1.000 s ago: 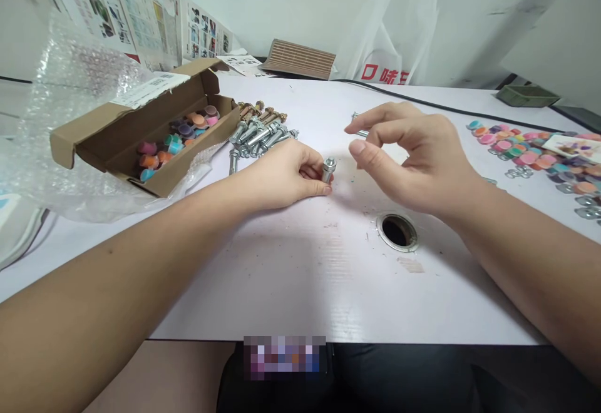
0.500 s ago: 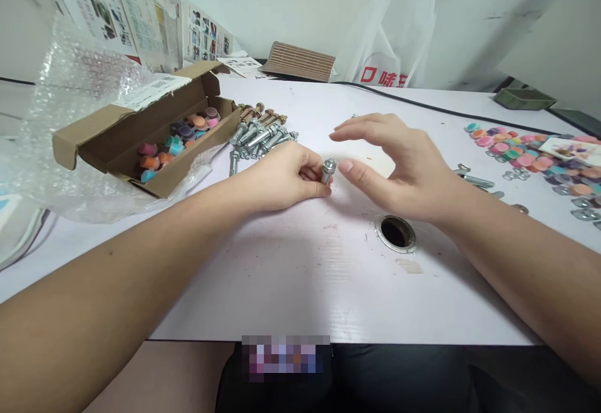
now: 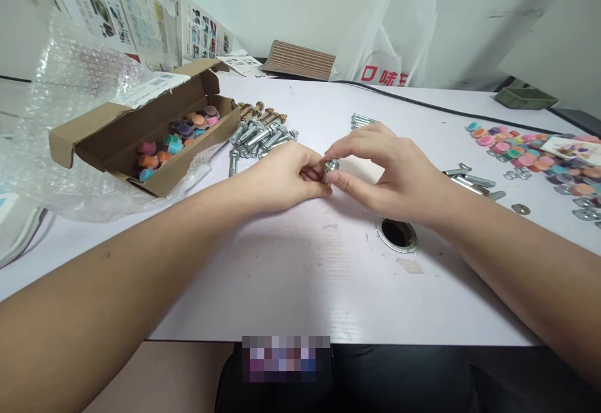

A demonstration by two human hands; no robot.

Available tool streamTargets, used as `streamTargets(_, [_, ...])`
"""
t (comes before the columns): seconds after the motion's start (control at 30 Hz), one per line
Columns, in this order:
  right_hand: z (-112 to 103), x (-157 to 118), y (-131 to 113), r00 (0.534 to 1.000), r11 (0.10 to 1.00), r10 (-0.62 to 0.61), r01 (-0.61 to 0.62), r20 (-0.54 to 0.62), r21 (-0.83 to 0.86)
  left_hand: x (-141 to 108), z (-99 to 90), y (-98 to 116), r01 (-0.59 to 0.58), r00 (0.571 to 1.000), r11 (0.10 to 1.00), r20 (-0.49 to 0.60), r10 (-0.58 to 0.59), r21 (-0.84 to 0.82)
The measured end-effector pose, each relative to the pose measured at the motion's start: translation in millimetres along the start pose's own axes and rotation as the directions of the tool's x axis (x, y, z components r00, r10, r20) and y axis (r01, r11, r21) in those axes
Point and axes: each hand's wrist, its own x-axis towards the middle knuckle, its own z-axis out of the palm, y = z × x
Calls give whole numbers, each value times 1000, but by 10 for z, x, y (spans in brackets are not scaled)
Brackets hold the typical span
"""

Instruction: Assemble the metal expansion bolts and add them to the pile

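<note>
A silver metal bolt (image 3: 331,166) stands upright between my two hands over the white table (image 3: 282,275). My left hand (image 3: 293,178) is closed round its lower part, which the fingers partly hide. From the right, my right hand (image 3: 389,166) pinches the nut end at the top between thumb and index finger. Just behind my left hand lies a pile of silver bolts (image 3: 260,136), with brass-coloured bolts (image 3: 263,112) at its back.
An open cardboard box (image 3: 106,156) with coloured caps sits on bubble wrap (image 3: 56,125) at left. A round hole (image 3: 398,234) lies below my right hand. Loose metal sleeves (image 3: 469,181), a washer (image 3: 521,209) and many coloured caps (image 3: 526,159) are at right. A green tray (image 3: 526,97) stands behind.
My right hand has moved slightly left and its thumb and index finger have closed on the bolt's top. More of the thin screws behind it shows. My left hand keeps its hold.
</note>
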Motion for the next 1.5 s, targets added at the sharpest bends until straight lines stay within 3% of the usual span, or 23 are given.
streamTargets(0.2, [-6,-22,4,997,998,52,-54,-50,-34,-41,-25,15,-48,999,988,-16,51,146])
streamTargets(0.37, [-67,-53,-26,988,987,150,-152,-39,-49,-108,-92,79,-36,998,993,-53,43,116])
streamTargets(0.47, [-106,-53,17,975,974,223,-224,-17,-45,-131,-133,113,-16,991,988,-130,36,156])
streamTargets(0.63, [-243,-22,183,930,927,359,-366,-82,-80,-114,-212,104,115,941,914,-336,25,390])
streamTargets(0.8, [-490,-22,366,835,831,529,-546,-149,-108,-60,-323,37,278,849,900,-525,-67,336])
streamTargets(0.9, [-619,-63,536,760,757,611,-643,-222,-117,-26,-409,-33,407,769,835,-633,-93,371])
streamTargets(0.97, [-668,-91,650,696,691,674,-713,-247,-122,-7,-451,-70,469,749,786,-652,-113,403])
streamTargets(1.03, [-671,-106,728,637,619,741,-771,-213,-149,2,-464,-79,485,757,768,-640,-129,419])
streamTargets(1.13, [-590,-93,754,606,582,791,-789,-88,-198,-12,-434,-32,482,773,764,-618,-141,429])
streamTargets(1.23, [-455,-63,729,620,588,785,-749,-8,-305,-46,-387,33,493,781,751,-604,-159,439])
streamTargets(1.37, [-290,-58,758,652,568,758,-661,-1,-490,-78,-354,85,503,784,740,-596,-175,446])
streamTargets(1.5, [-170,-64,844,621,514,783,-669,-25,-537,-91,-331,119,487,793,727,-594,-136,483])
